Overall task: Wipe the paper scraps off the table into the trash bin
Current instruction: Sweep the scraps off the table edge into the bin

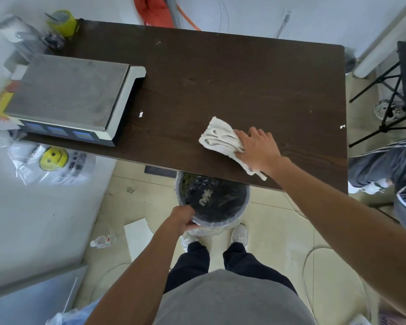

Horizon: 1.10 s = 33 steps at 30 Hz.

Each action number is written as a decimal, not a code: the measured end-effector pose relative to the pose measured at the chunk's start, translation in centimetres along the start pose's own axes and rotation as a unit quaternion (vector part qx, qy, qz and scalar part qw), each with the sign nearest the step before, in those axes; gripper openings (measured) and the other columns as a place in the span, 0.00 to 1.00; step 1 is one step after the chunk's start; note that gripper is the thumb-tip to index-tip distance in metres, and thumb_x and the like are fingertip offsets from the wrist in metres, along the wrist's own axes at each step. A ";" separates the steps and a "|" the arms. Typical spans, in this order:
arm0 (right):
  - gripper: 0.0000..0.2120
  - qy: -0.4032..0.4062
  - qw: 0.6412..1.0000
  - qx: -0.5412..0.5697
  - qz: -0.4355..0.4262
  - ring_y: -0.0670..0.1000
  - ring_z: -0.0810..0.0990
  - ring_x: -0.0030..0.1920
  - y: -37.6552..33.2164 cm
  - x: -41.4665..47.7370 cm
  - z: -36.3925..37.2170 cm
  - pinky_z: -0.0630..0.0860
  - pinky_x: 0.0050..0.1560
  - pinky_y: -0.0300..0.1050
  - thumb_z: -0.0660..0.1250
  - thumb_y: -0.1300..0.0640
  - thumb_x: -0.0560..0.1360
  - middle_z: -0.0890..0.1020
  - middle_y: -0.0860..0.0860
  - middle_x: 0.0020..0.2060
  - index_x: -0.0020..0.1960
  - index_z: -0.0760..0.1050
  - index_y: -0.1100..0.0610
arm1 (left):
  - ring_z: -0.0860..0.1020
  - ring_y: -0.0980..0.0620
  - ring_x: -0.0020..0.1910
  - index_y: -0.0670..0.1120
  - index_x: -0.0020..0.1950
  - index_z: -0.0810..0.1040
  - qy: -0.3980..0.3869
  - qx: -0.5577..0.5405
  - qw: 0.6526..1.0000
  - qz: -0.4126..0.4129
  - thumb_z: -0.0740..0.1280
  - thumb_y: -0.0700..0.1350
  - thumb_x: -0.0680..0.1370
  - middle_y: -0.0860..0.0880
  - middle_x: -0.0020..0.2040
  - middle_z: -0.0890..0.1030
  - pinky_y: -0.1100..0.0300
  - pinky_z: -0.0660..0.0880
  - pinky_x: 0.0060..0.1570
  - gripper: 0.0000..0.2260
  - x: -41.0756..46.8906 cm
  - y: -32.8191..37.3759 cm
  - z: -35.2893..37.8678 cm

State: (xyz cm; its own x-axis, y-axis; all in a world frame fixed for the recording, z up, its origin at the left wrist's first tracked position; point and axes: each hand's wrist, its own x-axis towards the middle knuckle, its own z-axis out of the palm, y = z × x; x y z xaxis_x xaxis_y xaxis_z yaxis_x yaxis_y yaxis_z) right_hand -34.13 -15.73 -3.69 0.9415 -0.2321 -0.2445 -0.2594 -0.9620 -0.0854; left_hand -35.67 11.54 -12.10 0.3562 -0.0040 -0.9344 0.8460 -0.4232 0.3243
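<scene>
Two paper scraps remain on the dark wooden table. One scrap lies near the middle of the tabletop, just beside the front right corner of the scale. A second, smaller scrap lies at the right edge of the table, well apart from the first.

A folded white cloth rests flat on the tabletop between the two scraps, toward the near edge. The right hand presses down on the right half of the cloth, palm down, fingers spread and lying over the fabric. A loose tail of the cloth trails under the wrist to the near table edge.

The trash bin stands below the near table edge, its far rim tucked under the tabletop. It is lined with a clear plastic bag and holds dark contents with pale pieces on top, possibly paper; motion blur prevents a firm reading. The left hand is closed around the near left rim of the bin, gripping rim and bag together.

The scale occupies the left part of the table, with a grey platform and blue display windows on its front face. A yellow roll of tape stands at the far left corner. On the floor to the left lie a plastic bottle and a white sheet. A second person's leg in striped grey trousers is visible at the right.
</scene>
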 end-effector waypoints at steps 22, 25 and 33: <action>0.29 0.136 0.988 0.033 0.066 0.59 0.72 0.56 0.9 -0.8 1.9 0.72 0.57 0.56 0.69 0.47 0.75 0.72 0.57 0.56 0.72 0.64 0.51 | 0.84 0.38 0.44 0.34 0.62 0.72 0.018 -0.047 0.999 -0.007 0.63 0.29 0.76 0.39 0.47 0.81 0.42 0.83 0.48 0.14 -0.3 -0.8 1.2; 0.26 0.081 0.988 0.021 0.127 0.61 0.72 0.56 1.0 -0.7 2.6 0.71 0.59 0.58 0.67 0.49 0.75 0.73 0.58 0.56 0.71 0.66 0.54 | 0.84 0.40 0.42 0.35 0.61 0.72 0.016 -0.056 0.998 -0.005 0.63 0.29 0.76 0.39 0.46 0.80 0.43 0.83 0.47 0.13 -0.3 -0.8 1.9; 0.32 0.087 0.995 0.041 -0.004 0.58 0.74 0.50 -3.3 -6.9 6.0 0.72 0.55 0.55 0.73 0.48 0.68 0.74 0.56 0.51 0.69 0.69 0.53 | 0.83 0.39 0.45 0.34 0.60 0.72 0.007 -0.028 1.000 0.003 0.61 0.30 0.77 0.38 0.51 0.80 0.53 0.82 0.32 0.12 -1.0 -0.9 2.9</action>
State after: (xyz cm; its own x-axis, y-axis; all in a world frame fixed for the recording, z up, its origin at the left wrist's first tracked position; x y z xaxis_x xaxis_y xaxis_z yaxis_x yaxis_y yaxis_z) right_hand -41.08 -10.08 -7.47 0.9649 -0.2522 -0.0734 -0.2612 -0.9506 -0.1677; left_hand -37.94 9.32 -11.84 0.3672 0.0057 -0.9301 0.8641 -0.3721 0.3389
